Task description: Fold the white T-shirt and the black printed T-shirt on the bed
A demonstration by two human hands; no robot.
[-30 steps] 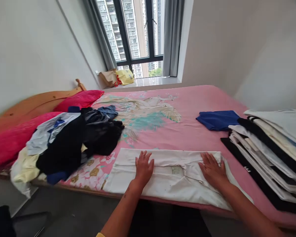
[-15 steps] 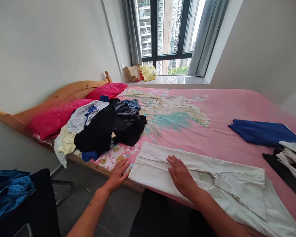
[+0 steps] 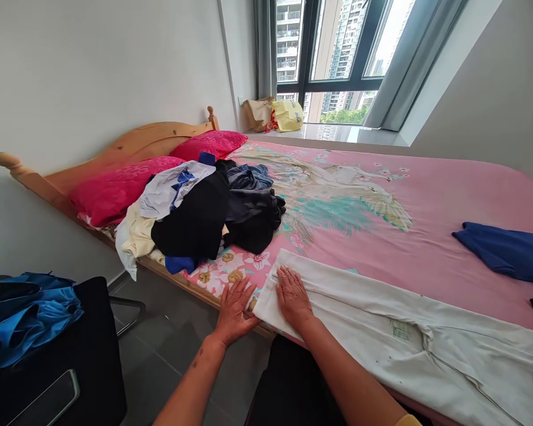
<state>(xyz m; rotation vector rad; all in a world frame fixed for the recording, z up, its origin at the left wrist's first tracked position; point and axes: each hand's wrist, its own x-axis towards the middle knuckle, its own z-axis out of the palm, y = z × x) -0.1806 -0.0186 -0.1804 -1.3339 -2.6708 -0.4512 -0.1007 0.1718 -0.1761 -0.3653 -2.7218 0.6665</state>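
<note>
A white garment (image 3: pixel 382 319), folded into a long strip, lies along the near edge of the pink bed (image 3: pixel 426 225). My right hand (image 3: pixel 293 297) rests flat on its left end, fingers stretched out. My left hand (image 3: pixel 234 307) lies open on the flowered sheet just left of that end, fingertips close to the garment's edge. Neither hand grips anything.
A heap of dark and pale clothes (image 3: pixel 199 216) sits behind my hands, next to two red pillows (image 3: pixel 115 189) and a wooden headboard (image 3: pixel 128 148). A folded blue garment (image 3: pixel 506 251) lies at the right. A chair with blue cloth (image 3: pixel 22 313) stands at the left. Bags (image 3: pixel 275 113) sit by the window.
Both hands have slid left along the white garment to its left end, the left hand moving off it onto the sheet. My view turned left, so the folded stack at right left the picture.
</note>
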